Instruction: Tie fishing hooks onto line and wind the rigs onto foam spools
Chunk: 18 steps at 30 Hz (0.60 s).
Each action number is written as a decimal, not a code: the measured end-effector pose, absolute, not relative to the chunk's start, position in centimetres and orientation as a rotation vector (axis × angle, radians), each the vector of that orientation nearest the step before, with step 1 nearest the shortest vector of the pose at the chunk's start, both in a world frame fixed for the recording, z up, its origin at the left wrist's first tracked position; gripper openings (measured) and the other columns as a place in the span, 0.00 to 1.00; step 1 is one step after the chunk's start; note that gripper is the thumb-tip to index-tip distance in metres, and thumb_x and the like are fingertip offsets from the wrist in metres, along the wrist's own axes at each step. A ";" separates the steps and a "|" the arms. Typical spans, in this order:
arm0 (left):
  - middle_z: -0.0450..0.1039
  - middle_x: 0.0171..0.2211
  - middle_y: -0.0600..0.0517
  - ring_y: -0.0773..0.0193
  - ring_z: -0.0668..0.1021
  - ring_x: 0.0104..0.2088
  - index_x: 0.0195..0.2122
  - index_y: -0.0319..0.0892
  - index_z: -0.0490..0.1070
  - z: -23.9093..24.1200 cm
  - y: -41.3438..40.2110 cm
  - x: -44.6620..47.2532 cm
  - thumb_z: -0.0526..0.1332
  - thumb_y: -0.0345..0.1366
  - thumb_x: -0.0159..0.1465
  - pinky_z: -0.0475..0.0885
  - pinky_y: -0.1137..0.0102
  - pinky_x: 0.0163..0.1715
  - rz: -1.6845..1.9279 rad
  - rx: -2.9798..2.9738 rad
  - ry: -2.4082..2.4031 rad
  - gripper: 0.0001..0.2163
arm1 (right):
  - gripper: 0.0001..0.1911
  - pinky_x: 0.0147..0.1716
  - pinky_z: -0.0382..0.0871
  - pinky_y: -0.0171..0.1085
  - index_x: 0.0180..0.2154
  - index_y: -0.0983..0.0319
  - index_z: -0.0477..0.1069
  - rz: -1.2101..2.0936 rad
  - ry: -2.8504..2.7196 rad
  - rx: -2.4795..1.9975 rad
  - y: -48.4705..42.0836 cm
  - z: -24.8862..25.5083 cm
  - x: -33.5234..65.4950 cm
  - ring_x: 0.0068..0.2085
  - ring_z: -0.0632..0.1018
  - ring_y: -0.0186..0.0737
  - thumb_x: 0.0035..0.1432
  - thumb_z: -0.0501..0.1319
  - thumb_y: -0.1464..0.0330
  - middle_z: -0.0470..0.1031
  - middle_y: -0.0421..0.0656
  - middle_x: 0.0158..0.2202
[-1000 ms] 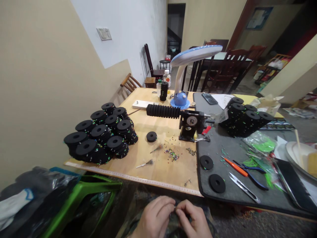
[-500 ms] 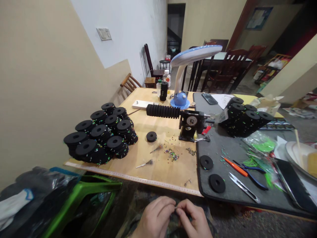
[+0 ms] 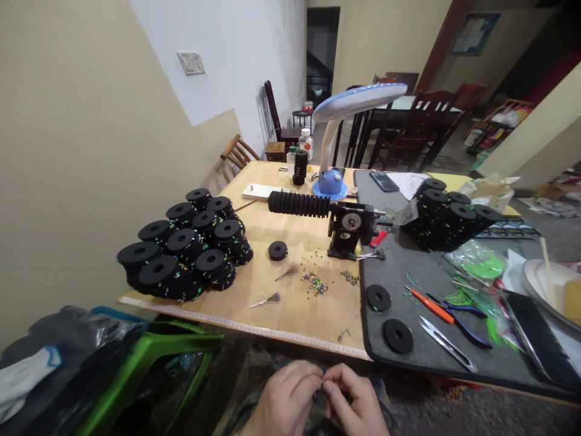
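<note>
Below the table's front edge, over my lap, my left hand point(image 3: 285, 401) and my right hand point(image 3: 354, 402) meet fingertip to fingertip. Both are closed in a pinch on something tiny that I cannot make out. On the wooden table point(image 3: 295, 303) ahead stand stacks of black foam discs point(image 3: 181, 248) at the left. A black winding machine point(image 3: 347, 227) with a ribbed black roll point(image 3: 297, 204) stands mid-table. Two loose foam discs point(image 3: 385, 315) lie on the grey mat point(image 3: 408, 266), one more point(image 3: 278, 250) on the wood.
More black discs point(image 3: 449, 218) are stacked at the right. Small beads point(image 3: 314, 283), tufts, an orange tool point(image 3: 426, 304), blue pliers point(image 3: 463, 318) and snips point(image 3: 447, 344) lie near the front. A blue desk lamp point(image 3: 345, 121) stands behind. A green stool point(image 3: 149, 357) with bags is at my left.
My fingers have shifted slightly against each other at the pinch. Nothing on the table has moved.
</note>
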<state>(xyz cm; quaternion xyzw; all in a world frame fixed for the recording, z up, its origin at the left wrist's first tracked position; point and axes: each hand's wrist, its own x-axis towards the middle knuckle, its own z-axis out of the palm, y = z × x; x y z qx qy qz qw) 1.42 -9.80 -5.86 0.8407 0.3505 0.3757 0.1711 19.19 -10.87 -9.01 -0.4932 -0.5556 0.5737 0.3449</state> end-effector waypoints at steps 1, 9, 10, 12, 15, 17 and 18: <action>0.79 0.35 0.41 0.57 0.80 0.35 0.45 0.38 0.68 -5.8 -9.8 1.4 0.51 0.21 0.61 0.77 0.68 0.36 1.059 2.385 0.996 0.14 | 0.20 0.19 0.59 0.31 0.30 0.61 0.69 1.522 -1.397 -1.285 -10.9 -9.0 19.1 0.18 0.67 0.32 0.61 0.57 0.51 0.68 0.36 0.16; 0.78 0.35 0.42 0.58 0.80 0.35 0.43 0.41 0.66 -6.4 -10.0 1.4 0.50 0.20 0.59 0.76 0.68 0.36 1.023 2.288 0.977 0.14 | 0.27 0.14 0.53 0.26 0.28 0.61 0.64 1.708 -1.016 -1.298 -10.4 -8.7 18.5 0.13 0.61 0.25 0.52 0.61 0.43 0.65 0.32 0.13; 0.78 0.35 0.43 0.58 0.80 0.35 0.42 0.41 0.66 -6.5 -10.0 1.4 0.51 0.20 0.59 0.76 0.68 0.36 1.029 2.261 0.976 0.14 | 0.27 0.14 0.53 0.26 0.27 0.61 0.64 1.710 -0.992 -1.302 -10.2 -8.5 18.4 0.12 0.61 0.25 0.51 0.61 0.42 0.65 0.32 0.13; 0.78 0.34 0.44 0.59 0.79 0.34 0.42 0.43 0.65 -6.5 -10.0 1.5 0.51 0.21 0.60 0.75 0.69 0.36 1.038 2.205 0.990 0.13 | 0.28 0.14 0.54 0.26 0.27 0.60 0.63 1.700 -0.965 -1.305 -9.9 -8.0 18.4 0.12 0.61 0.25 0.50 0.62 0.41 0.66 0.32 0.13; 0.77 0.33 0.46 0.60 0.79 0.33 0.41 0.43 0.66 -6.5 -10.0 1.6 0.52 0.21 0.61 0.74 0.71 0.34 1.053 2.147 1.009 0.12 | 0.28 0.14 0.54 0.26 0.27 0.60 0.62 1.686 -0.965 -1.288 -9.6 -7.4 18.4 0.13 0.62 0.26 0.51 0.62 0.42 0.66 0.32 0.13; 0.78 0.33 0.46 0.60 0.79 0.33 0.41 0.43 0.67 -6.5 -10.0 1.6 0.52 0.22 0.61 0.74 0.71 0.35 1.054 2.118 1.017 0.12 | 0.27 0.15 0.54 0.26 0.27 0.60 0.63 1.678 -0.978 -1.286 -9.5 -7.4 18.4 0.13 0.62 0.26 0.52 0.62 0.43 0.66 0.33 0.13; 0.78 0.34 0.46 0.60 0.79 0.34 0.41 0.43 0.67 -6.6 -10.1 1.6 0.53 0.22 0.62 0.73 0.71 0.35 1.049 2.091 1.028 0.11 | 0.27 0.15 0.53 0.26 0.27 0.60 0.63 1.673 -0.989 -1.291 -9.5 -7.5 18.5 0.13 0.62 0.26 0.52 0.62 0.43 0.66 0.32 0.13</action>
